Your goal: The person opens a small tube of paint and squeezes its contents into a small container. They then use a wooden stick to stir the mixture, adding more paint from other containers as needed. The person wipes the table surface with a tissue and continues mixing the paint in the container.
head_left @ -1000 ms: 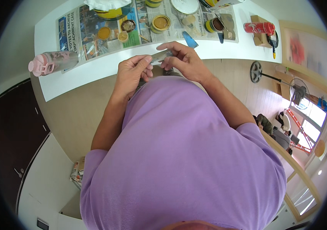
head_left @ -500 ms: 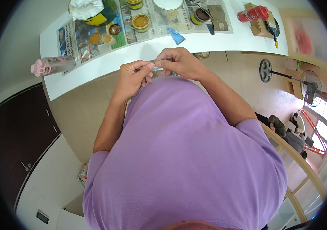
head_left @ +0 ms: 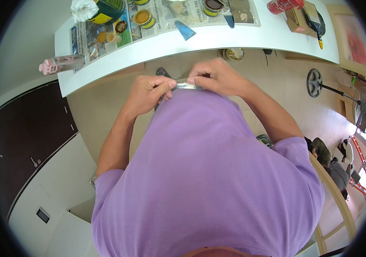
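Between both hands, at the front of my purple shirt [head_left: 208, 162], stretches a small shiny, see-through strip [head_left: 185, 85]; its exact kind is too small to tell. My left hand [head_left: 148, 93] pinches one end between thumb and fingers. The other end is pinched by my right hand [head_left: 215, 77], thumb toward the strip. Both hands are off the near edge of the white table [head_left: 123, 59], above the floor.
Newspaper [head_left: 162, 35] on the table carries paint cans [head_left: 144, 19], a dark green tub [head_left: 111, 12] and a blue scraper [head_left: 185, 30]. A pink-capped bottle [head_left: 63, 65] lies at the left. A brush [head_left: 316, 23] rests on a box at right; beyond stands a fan [head_left: 365, 113].
My hands have drawn slightly apart, so more of the strip shows between them. They are now farther from the table edge, and a foot and a floor bucket have come into sight.
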`<move>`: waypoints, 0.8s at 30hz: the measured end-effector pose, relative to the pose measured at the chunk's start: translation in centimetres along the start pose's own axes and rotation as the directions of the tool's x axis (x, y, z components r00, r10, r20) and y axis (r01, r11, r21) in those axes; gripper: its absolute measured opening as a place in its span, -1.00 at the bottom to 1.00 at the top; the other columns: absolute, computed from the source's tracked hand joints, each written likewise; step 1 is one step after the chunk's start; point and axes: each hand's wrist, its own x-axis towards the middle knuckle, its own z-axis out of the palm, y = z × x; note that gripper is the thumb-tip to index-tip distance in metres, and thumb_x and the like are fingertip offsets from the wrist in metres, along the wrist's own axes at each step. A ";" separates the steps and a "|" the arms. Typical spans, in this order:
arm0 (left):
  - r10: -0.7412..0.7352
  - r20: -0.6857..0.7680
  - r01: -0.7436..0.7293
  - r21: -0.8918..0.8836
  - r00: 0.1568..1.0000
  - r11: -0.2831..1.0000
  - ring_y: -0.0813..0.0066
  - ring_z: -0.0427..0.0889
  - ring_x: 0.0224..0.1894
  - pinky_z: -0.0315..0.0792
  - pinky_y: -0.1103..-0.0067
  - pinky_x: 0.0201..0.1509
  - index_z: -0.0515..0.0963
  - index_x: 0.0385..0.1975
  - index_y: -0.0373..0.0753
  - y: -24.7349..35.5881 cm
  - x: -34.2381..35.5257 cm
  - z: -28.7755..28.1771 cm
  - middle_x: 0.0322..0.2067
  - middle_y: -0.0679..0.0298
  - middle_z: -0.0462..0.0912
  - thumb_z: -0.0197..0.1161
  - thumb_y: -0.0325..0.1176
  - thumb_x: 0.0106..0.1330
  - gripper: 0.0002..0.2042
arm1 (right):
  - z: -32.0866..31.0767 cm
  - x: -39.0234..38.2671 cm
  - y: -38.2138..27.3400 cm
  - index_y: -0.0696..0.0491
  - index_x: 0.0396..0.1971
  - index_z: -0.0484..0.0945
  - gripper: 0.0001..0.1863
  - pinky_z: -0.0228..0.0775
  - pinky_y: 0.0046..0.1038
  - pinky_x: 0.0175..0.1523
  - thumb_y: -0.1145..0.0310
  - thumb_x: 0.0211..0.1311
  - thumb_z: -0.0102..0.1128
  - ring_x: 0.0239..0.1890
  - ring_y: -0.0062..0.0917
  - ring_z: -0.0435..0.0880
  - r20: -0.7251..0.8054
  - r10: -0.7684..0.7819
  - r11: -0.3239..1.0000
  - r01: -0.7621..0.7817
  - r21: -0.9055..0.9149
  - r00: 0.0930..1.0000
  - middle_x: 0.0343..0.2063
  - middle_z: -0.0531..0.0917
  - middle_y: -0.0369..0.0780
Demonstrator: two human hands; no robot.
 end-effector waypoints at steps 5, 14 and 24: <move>0.108 0.043 -0.110 0.066 0.993 0.992 0.70 0.64 -0.47 0.49 0.64 -0.43 0.83 -0.22 -0.27 1.3 0.4 1.4 -0.47 0.36 0.78 0.31 -0.21 0.63 -0.72 | -1.5 -2.2 0.6 0.13 -0.29 0.76 -0.72 0.40 -0.48 -0.36 0.19 0.46 0.47 -0.49 -0.68 0.58 -0.012 0.026 0.998 -0.026 -0.050 1.000 -0.53 0.69 -0.29; 0.059 0.031 -0.052 -0.205 0.998 0.977 0.60 0.72 -0.31 0.56 0.57 -0.23 0.76 0.01 -0.34 0.5 4.3 2.7 -0.33 0.31 0.80 0.23 -0.18 0.68 -0.68 | -1.8 -1.7 1.2 0.13 -0.30 0.72 -0.65 0.47 -0.60 -0.35 0.12 0.52 0.43 -0.51 -0.72 0.62 -0.325 0.138 0.933 -0.013 0.359 0.936 -0.56 0.67 -0.34; 0.350 -0.256 -0.330 0.119 0.901 0.936 0.67 0.62 -0.37 0.52 0.60 -0.26 0.79 -0.01 -0.30 2.2 7.5 2.9 -0.40 0.29 0.77 0.47 -0.28 0.47 -0.75 | -2.4 1.8 0.3 0.14 -0.34 0.72 -0.58 0.41 -0.57 -0.38 0.04 0.55 0.38 -0.53 -0.72 0.56 -0.374 0.179 0.980 -0.131 0.151 0.910 -0.59 0.62 -0.35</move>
